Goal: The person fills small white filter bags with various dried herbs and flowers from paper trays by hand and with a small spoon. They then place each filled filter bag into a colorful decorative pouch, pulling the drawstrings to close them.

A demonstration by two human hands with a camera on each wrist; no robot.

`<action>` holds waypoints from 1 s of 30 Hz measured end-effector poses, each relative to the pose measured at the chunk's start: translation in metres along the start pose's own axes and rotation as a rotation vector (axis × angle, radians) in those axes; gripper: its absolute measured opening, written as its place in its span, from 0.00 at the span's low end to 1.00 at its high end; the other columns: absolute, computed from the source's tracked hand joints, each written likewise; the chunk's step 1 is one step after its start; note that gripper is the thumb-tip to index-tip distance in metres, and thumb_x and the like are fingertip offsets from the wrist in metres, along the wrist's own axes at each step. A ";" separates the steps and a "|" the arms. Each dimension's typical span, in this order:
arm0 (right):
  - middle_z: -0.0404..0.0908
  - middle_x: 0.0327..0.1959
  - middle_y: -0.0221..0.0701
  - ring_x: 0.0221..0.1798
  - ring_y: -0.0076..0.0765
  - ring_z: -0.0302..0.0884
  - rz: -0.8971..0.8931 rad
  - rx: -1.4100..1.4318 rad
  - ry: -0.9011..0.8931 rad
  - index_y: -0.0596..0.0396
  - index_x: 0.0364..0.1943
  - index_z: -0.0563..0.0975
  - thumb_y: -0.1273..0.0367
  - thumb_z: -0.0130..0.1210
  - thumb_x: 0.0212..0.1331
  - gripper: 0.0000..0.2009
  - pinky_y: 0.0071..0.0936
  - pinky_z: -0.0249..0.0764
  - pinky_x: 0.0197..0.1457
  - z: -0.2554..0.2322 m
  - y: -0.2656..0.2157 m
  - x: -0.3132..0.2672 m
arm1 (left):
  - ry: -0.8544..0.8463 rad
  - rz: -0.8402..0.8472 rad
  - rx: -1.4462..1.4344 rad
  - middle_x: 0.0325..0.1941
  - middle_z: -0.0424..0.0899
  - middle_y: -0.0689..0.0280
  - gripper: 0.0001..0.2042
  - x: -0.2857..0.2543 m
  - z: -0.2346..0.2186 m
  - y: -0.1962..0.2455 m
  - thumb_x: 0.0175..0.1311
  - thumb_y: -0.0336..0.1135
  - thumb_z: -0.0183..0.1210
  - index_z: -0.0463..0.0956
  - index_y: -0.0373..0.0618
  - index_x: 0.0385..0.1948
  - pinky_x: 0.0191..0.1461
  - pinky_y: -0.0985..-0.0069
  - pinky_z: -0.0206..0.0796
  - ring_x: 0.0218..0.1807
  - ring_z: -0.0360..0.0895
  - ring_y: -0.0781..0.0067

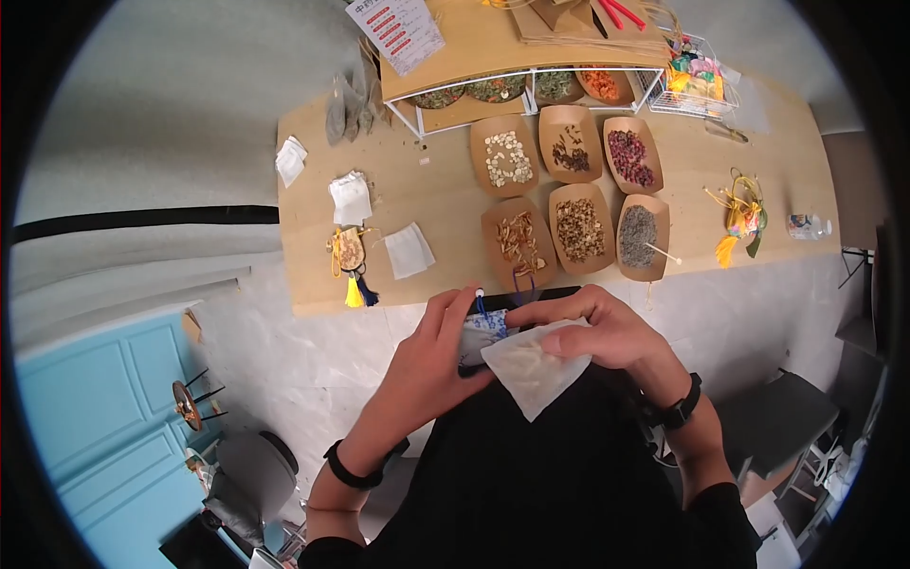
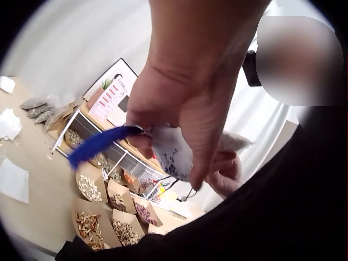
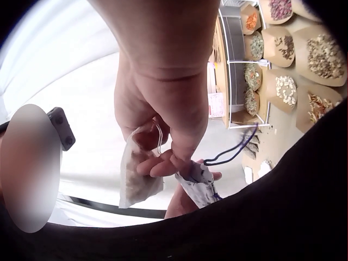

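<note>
- Left hand (image 1: 427, 351) is gripping a blue-and-white pouch (image 1: 483, 329), and a blue tassel (image 2: 103, 145) hangs off it in the left wrist view.
- Right hand (image 1: 611, 327) has a filled white sachet (image 1: 534, 379) pinched, thumb on top, fingers right up by the pouch's mouth.
- Both bags are up in front of the black shirt (image 1: 531, 484), just off the table (image 1: 441, 204) edge, near the brown paper trays (image 1: 490, 237).
</note>
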State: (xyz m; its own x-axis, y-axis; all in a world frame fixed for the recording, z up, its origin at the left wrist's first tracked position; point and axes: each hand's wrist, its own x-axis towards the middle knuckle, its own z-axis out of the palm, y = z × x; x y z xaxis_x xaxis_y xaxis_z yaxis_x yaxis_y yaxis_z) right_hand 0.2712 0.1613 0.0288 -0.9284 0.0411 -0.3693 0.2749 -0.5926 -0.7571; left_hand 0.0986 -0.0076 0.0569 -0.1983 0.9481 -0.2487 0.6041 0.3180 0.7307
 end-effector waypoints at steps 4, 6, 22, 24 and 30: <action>0.84 0.43 0.30 0.44 0.20 0.76 -0.006 -0.131 -0.066 0.65 0.55 0.77 0.68 0.59 0.59 0.20 0.20 0.71 0.50 0.004 0.000 0.005 | 0.067 0.035 0.235 0.54 0.67 0.53 0.41 0.003 0.022 -0.016 0.41 0.25 0.68 0.59 0.40 0.63 0.42 0.63 0.76 0.50 0.76 0.49; 0.84 0.43 0.31 0.43 0.20 0.76 0.015 -0.105 -0.029 0.65 0.54 0.77 0.68 0.60 0.59 0.20 0.20 0.71 0.50 0.003 0.005 0.006 | 0.071 0.028 0.243 0.52 0.68 0.53 0.40 0.003 0.033 -0.022 0.40 0.25 0.67 0.59 0.39 0.63 0.40 0.63 0.76 0.49 0.76 0.50; 0.69 0.20 0.21 0.28 0.15 0.63 0.035 -0.345 -0.106 0.62 0.26 0.76 0.64 0.58 0.59 0.14 0.23 0.63 0.33 -0.003 0.014 0.016 | 0.087 0.022 0.220 0.47 0.70 0.55 0.35 0.014 0.039 -0.028 0.40 0.31 0.70 0.64 0.41 0.56 0.42 0.61 0.74 0.49 0.75 0.50; 0.69 0.19 0.21 0.27 0.15 0.62 0.004 -0.376 -0.133 0.61 0.25 0.76 0.63 0.58 0.60 0.14 0.23 0.62 0.32 -0.001 0.015 0.015 | 0.065 -0.010 0.159 0.47 0.70 0.56 0.34 0.013 0.037 -0.029 0.41 0.30 0.69 0.64 0.42 0.56 0.44 0.60 0.74 0.50 0.74 0.49; 0.76 0.21 0.27 0.24 0.18 0.72 0.015 -0.577 -0.307 0.62 0.25 0.77 0.63 0.56 0.62 0.15 0.21 0.67 0.29 0.001 0.007 0.021 | -0.150 0.073 0.046 0.46 0.74 0.58 0.28 0.014 0.037 -0.025 0.43 0.29 0.69 0.67 0.45 0.50 0.45 0.61 0.73 0.48 0.77 0.50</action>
State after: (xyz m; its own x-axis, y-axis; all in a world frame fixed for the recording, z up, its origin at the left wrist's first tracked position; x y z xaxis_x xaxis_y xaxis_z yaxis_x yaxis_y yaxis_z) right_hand 0.2530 0.1575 0.0163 -0.9290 -0.2463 -0.2762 0.2991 -0.0605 -0.9523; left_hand 0.1098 -0.0026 0.0117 -0.0378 0.9561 -0.2906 0.6477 0.2449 0.7215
